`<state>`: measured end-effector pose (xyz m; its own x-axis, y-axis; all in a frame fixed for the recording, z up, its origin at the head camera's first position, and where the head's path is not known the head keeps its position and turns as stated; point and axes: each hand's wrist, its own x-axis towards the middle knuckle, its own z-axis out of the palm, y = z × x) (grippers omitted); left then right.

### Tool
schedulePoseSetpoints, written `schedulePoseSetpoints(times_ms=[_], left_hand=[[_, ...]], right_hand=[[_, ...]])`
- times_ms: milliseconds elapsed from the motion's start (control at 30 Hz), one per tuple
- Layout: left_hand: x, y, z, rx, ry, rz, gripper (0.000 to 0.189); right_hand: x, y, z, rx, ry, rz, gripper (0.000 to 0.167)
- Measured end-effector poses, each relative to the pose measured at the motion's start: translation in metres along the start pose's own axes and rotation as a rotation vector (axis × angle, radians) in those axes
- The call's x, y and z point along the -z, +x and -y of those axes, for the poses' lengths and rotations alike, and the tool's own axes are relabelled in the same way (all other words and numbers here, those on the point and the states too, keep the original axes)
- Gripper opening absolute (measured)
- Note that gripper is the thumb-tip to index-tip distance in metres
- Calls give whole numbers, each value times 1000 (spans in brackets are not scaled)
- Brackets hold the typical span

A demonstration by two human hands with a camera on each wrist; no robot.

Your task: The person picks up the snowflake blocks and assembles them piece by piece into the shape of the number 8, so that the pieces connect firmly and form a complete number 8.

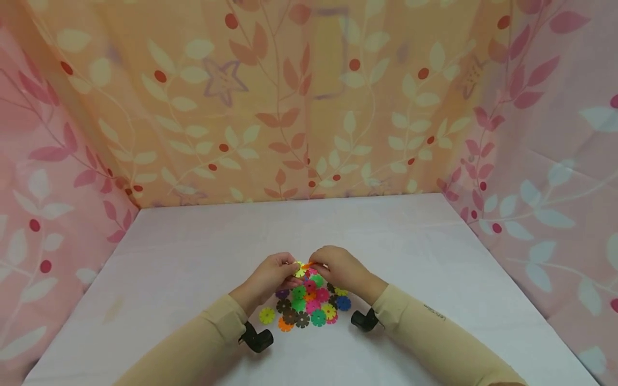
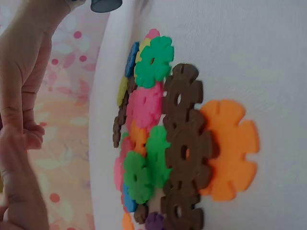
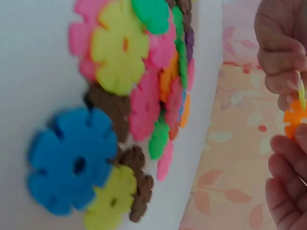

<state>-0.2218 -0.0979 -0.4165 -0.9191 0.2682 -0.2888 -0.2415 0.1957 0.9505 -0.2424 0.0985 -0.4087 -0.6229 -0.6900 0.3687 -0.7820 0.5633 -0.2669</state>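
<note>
over the far side of the loose disc pile (image 1: 299, 305) on the white table (image 1: 193, 241), left hand (image 1: 274, 272) pinches a yellow notched disc (image 1: 300, 271), right hand (image 1: 341, 269) pinches an orange one (image 3: 293, 118); edges meet. looks like a slot join: cross the discs, align notches, push straight, no twist. grip near slots. can't tell seating depth.

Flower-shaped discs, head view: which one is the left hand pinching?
The yellow disc raised in the left hand. The right hand pinches an orange disc; the other yellow discs lie in the loose pile.
</note>
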Motion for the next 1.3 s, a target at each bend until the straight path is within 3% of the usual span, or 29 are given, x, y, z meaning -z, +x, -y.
schedulePoseSetpoints(times_ms=[200, 400, 500, 733, 1000, 1167, 1300], left_hand=[[-2, 4, 0, -25, 70, 119, 50], [-1, 6, 1, -78, 127, 170, 47], [-1, 5, 1, -86, 130, 179, 44], [3, 3, 2, -84, 117, 146, 46], [12, 4, 11, -41, 32, 104, 45], [15, 3, 15, -12, 18, 76, 43], [18, 3, 17, 11, 18, 61, 43]], right_hand=[[7, 2, -7, -9, 73, 51, 10], [9, 3, -9, 74, 82, 131, 10], [10, 3, -9, 70, 97, 154, 11], [16, -1, -20, -53, 83, 240, 11], [10, -19, -39, -185, 141, 514, 4], [5, -29, -44, -191, 87, 497, 15], [3, -32, -46, -245, 55, 465, 19]])
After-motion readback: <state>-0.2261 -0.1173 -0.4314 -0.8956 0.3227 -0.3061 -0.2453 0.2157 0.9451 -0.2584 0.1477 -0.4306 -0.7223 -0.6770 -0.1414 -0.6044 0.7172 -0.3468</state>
